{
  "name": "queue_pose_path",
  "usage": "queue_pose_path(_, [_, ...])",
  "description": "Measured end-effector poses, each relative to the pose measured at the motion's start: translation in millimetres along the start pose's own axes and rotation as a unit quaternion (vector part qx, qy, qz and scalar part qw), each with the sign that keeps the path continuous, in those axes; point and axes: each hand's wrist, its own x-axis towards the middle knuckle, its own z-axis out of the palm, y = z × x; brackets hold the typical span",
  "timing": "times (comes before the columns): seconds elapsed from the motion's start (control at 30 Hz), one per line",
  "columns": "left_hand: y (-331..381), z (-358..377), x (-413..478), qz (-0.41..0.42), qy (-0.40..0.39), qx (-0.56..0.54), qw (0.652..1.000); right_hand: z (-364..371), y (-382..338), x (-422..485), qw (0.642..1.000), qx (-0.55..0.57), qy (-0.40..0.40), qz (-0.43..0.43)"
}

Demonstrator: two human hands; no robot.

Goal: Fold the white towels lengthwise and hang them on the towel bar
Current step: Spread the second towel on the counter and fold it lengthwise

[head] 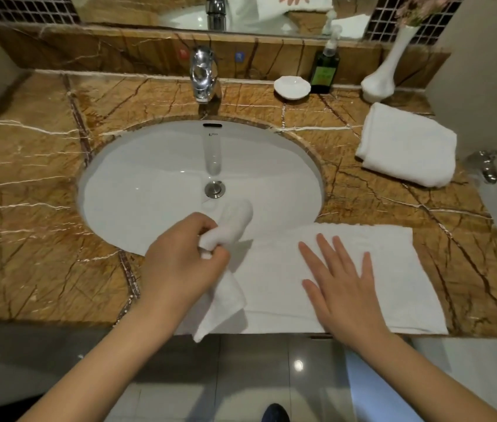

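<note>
1. Left hand (180, 257): fingers and thumb curled round the bunched left end of a white towel (393, 269), gripping it above the front rim of the sink (150, 184). A loose flap of the same towel hangs below the hand, over the front edge of the counter (28, 208).
2. Right hand (341, 284): palm down, fingers straight and spread, pressing flat on the middle of the white towel and grasping nothing.
3. White towel: spread flat on the counter to the front right of the sink, with its near edge along the counter's front edge. Its left part rises from the counter into the left hand.
4. Folded towel (408, 144): a 2nd white towel, folded into a thick rectangle, lying at the right rear of the counter, well apart from both hands.
5. Sink: a white oval basin set into the brown veined stone counter, with a metal drain (214, 189) at its centre.
6. Faucet (204, 74): chrome, upright behind the sink, spout facing the basin.
7. Rear right of the counter, from left to right: a white soap dish (292, 86), a dark green pump bottle (325, 71) and a white vase (384, 74) holding pale flowers. The vase stands just behind the folded towel.
8. Mirror (180, 10): above the backsplash, reflecting the faucet and part of a towel.
</note>
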Motion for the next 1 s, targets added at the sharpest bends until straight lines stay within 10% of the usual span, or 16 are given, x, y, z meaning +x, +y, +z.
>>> queue_pose_path(0.27, [-79.2, -68.8, -11.8, -0.252, -0.019, -0.06, 0.966, -3.3, 18.7, -19.9, 1.0, 0.004, 0.002, 0.028])
queue_pose_path(0.53, [-103.4, -67.7, -13.3, -0.235, -0.073, 0.077, 0.966, -12.3, 2.7, -18.6, 0.999, 0.012, 0.006, 0.036])
queue_pose_path(0.63, [-97.9, -70.1, -13.3, -0.252, -0.051, -0.098, 0.961, -20.9, -32.0, -9.4, 0.997, 0.066, 0.021, -0.029])
queue_pose_path(0.73, [-83.0, -70.9, -10.9, -0.306, -0.049, -0.348, 0.885, -21.2, -74.4, 9.4, 0.987, 0.101, 0.006, -0.121])
queue_pose_path(1.0, [-87.5, -32.7, 8.0, -0.284, -0.115, -0.014, 0.952, 12.2, -110.3, 34.2, 0.968, 0.009, -0.013, -0.249])
